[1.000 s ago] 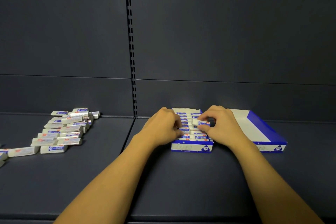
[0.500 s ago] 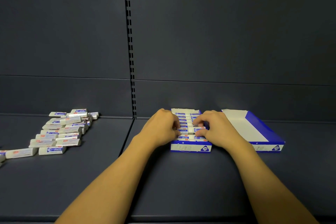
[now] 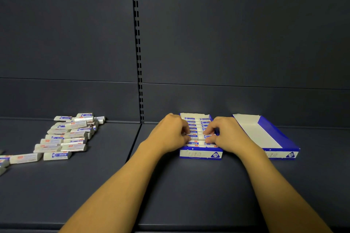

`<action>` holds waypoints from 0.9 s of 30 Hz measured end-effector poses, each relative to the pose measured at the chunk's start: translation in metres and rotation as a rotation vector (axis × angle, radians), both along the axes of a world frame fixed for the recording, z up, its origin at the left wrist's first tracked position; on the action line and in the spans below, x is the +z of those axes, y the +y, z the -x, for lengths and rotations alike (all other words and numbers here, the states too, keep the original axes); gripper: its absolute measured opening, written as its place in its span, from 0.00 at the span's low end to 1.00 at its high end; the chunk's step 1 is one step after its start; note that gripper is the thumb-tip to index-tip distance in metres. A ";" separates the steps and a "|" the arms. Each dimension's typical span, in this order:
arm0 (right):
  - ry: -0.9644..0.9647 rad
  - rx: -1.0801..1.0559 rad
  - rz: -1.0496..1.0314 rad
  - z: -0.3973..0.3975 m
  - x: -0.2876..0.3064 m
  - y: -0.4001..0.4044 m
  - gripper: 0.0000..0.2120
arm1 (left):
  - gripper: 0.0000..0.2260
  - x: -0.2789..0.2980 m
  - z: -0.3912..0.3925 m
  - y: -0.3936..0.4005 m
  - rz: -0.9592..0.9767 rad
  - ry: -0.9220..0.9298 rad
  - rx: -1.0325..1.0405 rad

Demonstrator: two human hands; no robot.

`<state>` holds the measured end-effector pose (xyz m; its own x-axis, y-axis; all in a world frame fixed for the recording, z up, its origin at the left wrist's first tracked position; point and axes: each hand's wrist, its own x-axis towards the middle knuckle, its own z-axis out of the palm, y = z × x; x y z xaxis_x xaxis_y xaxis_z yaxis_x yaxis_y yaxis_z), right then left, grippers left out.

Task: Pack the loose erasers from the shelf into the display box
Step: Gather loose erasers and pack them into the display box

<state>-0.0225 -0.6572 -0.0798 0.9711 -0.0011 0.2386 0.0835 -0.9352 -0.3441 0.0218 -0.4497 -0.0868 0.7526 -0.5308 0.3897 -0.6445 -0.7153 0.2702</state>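
Observation:
The blue and white display box (image 3: 200, 154) stands on the dark shelf, holding two columns of wrapped erasers (image 3: 198, 121). Both my hands lie over its near half with fingers curled. My left hand (image 3: 170, 135) covers the box's left wall and pinches the end of an eraser in the left column. My right hand (image 3: 228, 136) pinches an eraser (image 3: 208, 136) in the right column, second row from the front, between thumb and fingers. The loose erasers (image 3: 70, 136) lie in a pile far to the left on the shelf.
A second, empty display box (image 3: 280, 154) stands just right of my right hand. More loose erasers (image 3: 24, 158) trail toward the left edge. A slotted upright (image 3: 139, 62) runs up the back panel. Bare shelf lies in front of the boxes.
My right hand lowered the eraser it held above the box into the right column. My left hand stayed at the box's left side. The view shifted slightly.

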 end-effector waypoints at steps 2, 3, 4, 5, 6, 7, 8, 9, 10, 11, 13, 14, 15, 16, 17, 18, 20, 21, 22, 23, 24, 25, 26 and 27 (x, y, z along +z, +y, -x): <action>0.007 -0.002 0.006 0.001 0.001 0.000 0.16 | 0.10 -0.001 -0.001 0.000 0.005 0.001 -0.001; 0.009 0.000 0.010 0.001 0.001 0.000 0.17 | 0.11 -0.001 -0.001 -0.001 0.006 0.000 -0.001; 0.011 0.005 0.015 0.002 0.002 0.001 0.17 | 0.11 -0.002 -0.002 -0.001 0.006 -0.001 0.000; 0.012 0.010 0.020 0.003 0.002 0.001 0.17 | 0.11 -0.002 -0.002 -0.001 0.006 -0.001 0.003; 0.011 0.018 0.024 0.004 0.002 0.001 0.18 | 0.11 -0.002 -0.002 -0.001 0.005 0.000 0.005; 0.007 0.028 0.023 0.006 0.003 0.001 0.19 | 0.11 -0.002 -0.001 -0.001 0.006 0.001 0.005; 0.000 0.037 0.013 0.008 0.003 0.001 0.19 | 0.11 -0.002 -0.001 0.000 0.012 0.004 0.000; -0.011 0.045 -0.003 0.010 0.004 0.001 0.20 | 0.11 -0.002 -0.001 0.001 0.029 0.010 -0.006; -0.029 0.050 -0.022 0.012 0.006 0.001 0.21 | 0.10 -0.001 -0.002 0.003 0.057 0.018 -0.009; -0.055 0.053 -0.039 0.014 0.009 0.001 0.21 | 0.09 0.000 -0.002 0.005 0.087 0.023 -0.003; -0.107 0.062 -0.069 0.014 0.016 0.000 0.19 | 0.08 0.003 -0.004 0.011 0.122 0.022 0.036; -0.119 0.068 -0.078 0.014 0.019 0.000 0.18 | 0.08 0.005 -0.005 0.015 0.123 0.021 0.060; -0.117 0.077 -0.075 0.014 0.021 0.001 0.17 | 0.09 0.006 -0.005 0.018 0.112 0.023 0.082; -0.105 0.087 -0.063 0.013 0.023 0.002 0.17 | 0.09 0.008 -0.004 0.023 0.093 0.033 0.105; -0.092 0.097 -0.047 0.013 0.025 0.005 0.17 | 0.09 0.011 -0.001 0.028 0.067 0.047 0.133; -0.078 0.105 -0.032 0.012 0.026 0.007 0.18 | 0.10 0.014 0.001 0.035 0.039 0.060 0.166; -0.058 0.115 0.003 0.011 0.029 0.014 0.18 | 0.11 0.021 0.007 0.050 -0.015 0.074 0.241; -0.052 0.123 0.034 0.010 0.031 0.018 0.17 | 0.11 0.026 0.011 0.058 -0.039 0.078 0.278; -0.045 0.135 0.074 0.011 0.034 0.022 0.17 | 0.11 0.031 0.016 0.066 -0.064 0.079 0.313; -0.038 0.148 0.114 0.012 0.036 0.026 0.17 | 0.11 0.035 0.020 0.074 -0.091 0.076 0.347; -0.028 0.160 0.148 0.013 0.039 0.031 0.17 | 0.11 0.040 0.026 0.082 -0.119 0.071 0.381; -0.019 0.167 0.178 0.013 0.042 0.035 0.17 | 0.12 0.044 0.030 0.089 -0.146 0.069 0.410; -0.014 0.174 0.208 0.014 0.045 0.039 0.16 | 0.13 0.047 0.035 0.096 -0.170 0.068 0.437; -0.015 0.182 0.237 0.016 0.049 0.045 0.16 | 0.14 0.051 0.042 0.104 -0.192 0.068 0.466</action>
<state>-0.0384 -0.6127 -0.0306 0.9468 0.2298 0.2253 0.2601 -0.9587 -0.1150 -0.0200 -0.3458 -0.0361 0.9468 -0.1895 0.2600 -0.2301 -0.9637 0.1357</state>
